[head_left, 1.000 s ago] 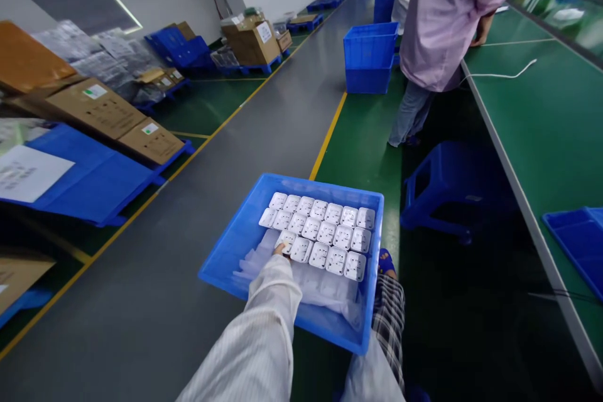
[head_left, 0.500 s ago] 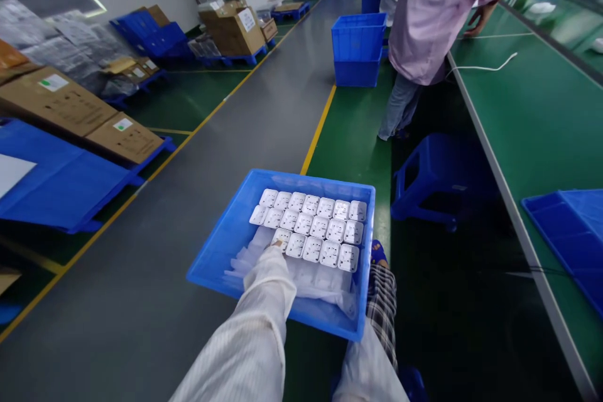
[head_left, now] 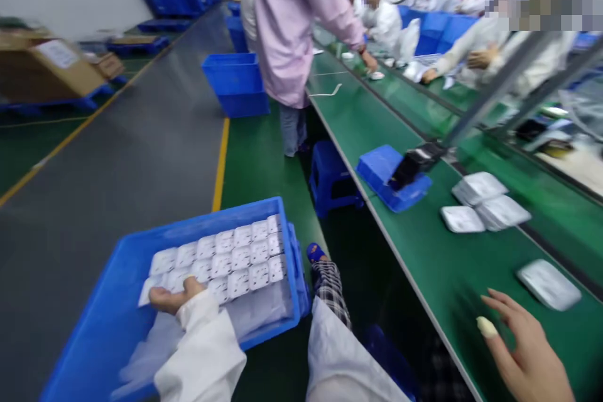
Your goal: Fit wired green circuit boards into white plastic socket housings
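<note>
My left hand (head_left: 176,295) is in the blue bin (head_left: 202,218), its fingers curled at the near-left end of the rows of white plastic cases (head_left: 223,242). It closes on one case there, partly hidden by the hand. The cases are shallow, with rounded corners and small dark holes. Clear plastic sheeting (head_left: 264,311) lies under and in front of them. My right hand (head_left: 527,342) hangs over the green bench top, open, fingers apart, with a pale finger cot on one fingertip. Nearest to it lies a single white case (head_left: 550,284), not touched.
More white cases (head_left: 502,210) are stacked farther along the green bench (head_left: 414,257), near a blue tray (head_left: 393,198). Beneath the bench stands a blue stool (head_left: 330,176). A person in pink (head_left: 287,25) works ahead, beside blue crates (head_left: 238,85). Cartons (head_left: 51,69) are at the left.
My view has turned right, bringing more bench into sight. My right hand has appeared above it. My left hand has shifted toward the left end of the case rows.
</note>
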A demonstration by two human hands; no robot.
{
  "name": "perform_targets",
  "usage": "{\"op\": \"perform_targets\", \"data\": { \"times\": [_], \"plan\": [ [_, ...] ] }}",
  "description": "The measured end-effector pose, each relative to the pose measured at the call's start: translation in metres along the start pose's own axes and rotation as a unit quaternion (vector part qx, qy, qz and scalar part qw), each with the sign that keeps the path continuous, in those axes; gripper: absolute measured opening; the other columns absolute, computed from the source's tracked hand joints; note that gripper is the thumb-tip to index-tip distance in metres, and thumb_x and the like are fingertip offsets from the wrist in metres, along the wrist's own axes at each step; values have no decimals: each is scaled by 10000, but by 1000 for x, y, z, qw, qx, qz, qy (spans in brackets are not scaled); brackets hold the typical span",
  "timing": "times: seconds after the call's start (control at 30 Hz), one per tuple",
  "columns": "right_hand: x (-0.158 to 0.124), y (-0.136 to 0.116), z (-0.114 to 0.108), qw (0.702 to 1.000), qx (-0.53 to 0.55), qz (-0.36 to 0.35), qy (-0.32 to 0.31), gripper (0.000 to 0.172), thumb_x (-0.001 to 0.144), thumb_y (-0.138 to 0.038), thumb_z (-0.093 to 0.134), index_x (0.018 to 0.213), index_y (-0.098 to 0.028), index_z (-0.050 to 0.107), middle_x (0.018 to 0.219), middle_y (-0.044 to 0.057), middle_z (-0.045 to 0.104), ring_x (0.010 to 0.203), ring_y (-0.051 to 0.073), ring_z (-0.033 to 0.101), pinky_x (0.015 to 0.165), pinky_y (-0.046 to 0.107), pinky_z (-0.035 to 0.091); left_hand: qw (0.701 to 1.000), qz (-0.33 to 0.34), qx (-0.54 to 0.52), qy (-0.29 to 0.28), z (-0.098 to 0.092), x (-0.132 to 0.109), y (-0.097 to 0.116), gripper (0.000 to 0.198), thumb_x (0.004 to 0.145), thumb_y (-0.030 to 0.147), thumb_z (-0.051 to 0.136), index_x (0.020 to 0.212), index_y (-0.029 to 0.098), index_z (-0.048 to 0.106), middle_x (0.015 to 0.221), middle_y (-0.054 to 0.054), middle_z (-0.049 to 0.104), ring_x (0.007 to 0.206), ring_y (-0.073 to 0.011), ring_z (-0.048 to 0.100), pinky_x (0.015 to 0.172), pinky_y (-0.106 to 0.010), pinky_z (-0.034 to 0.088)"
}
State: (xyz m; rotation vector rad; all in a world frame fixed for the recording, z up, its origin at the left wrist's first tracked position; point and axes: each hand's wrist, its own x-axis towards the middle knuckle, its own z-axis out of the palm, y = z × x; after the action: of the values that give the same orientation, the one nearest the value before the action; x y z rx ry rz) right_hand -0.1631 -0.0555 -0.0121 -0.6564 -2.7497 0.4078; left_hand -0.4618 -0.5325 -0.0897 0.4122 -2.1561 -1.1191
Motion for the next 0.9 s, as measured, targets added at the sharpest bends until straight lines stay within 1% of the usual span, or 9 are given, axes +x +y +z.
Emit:
{"op": "perform_targets", "data": {
  "times": [0.1,0.2,0.27,0.33,0.43,0.53,0.63,0.77,0.9],
  "plan": [
    [-58,14,-33,997,-16,61,32,353,838,-447,414,1123,-257,499,1269,69,482,1162,283,471,883,447,464,999,-2,-51,-4,45,-43,41,674,702,183,637,1290,194,307,1294,-90,391,1173,-299,414,984,-532,319],
    [-123,29,-67,985,-33,154,73,347,837,-445,418,1131,-280,500,1295,47,468,1138,267,495,806,402,509,975,84,-170,-116,74,-117,117,692,699,214,616,1315,178,303,1318,-100,415,1191,-284,428,985,-459,349],
    [-168,40,-85,970,-40,216,104,351,834,-447,421,1133,-282,503,1299,45,469,1105,260,519,764,383,525,932,131,-265,-211,75,-173,174,678,706,253,598,1316,171,314,1331,-117,417,1220,-284,411,1005,-448,338],
    [-214,50,-101,951,-45,273,141,360,827,-456,425,1122,-269,514,1277,58,490,1043,256,557,738,380,533,878,162,-327,-310,64,-228,224,651,722,313,583,1312,193,336,1346,-114,405,1234,-280,401,1015,-434,341],
    [-281,63,-120,916,-55,347,194,367,813,-468,435,1094,-252,528,1235,70,522,968,248,592,735,388,535,768,221,-390,-457,37,-305,273,599,764,322,549,1314,196,349,1340,-124,403,1226,-276,411,998,-432,370],
    [-346,77,-140,878,-65,408,240,375,797,-487,445,1072,-247,534,1202,79,541,981,260,589,767,403,527,631,298,-421,-579,8,-376,300,578,800,244,510,1342,213,310,1346,-135,379,1219,-270,416,930,-414,434],
    [-404,98,-166,830,-87,484,263,442,764,-528,470,1096,-240,523,1142,104,570,898,276,617,720,417,529,527,349,-420,-650,-20,-441,314,570,814,195,470,1352,232,285,1347,-137,360,1205,-261,426,881,-399,470],
    [-452,138,-209,780,-129,552,265,596,733,-569,482,1186,-181,485,1112,149,586,915,319,611,719,439,506,437,379,-395,-713,-49,-509,324,578,808,189,454,1353,230,267,1355,-151,340,1174,-266,454,845,-407,490],
    [-454,188,-254,772,-160,569,235,656,773,-537,449,1242,-78,456,1152,216,566,1015,330,569,783,407,458,392,391,-384,-739,-64,-544,329,568,815,197,448,1352,230,267,1361,-156,333,1167,-265,460,846,-417,492]
  ]
}}
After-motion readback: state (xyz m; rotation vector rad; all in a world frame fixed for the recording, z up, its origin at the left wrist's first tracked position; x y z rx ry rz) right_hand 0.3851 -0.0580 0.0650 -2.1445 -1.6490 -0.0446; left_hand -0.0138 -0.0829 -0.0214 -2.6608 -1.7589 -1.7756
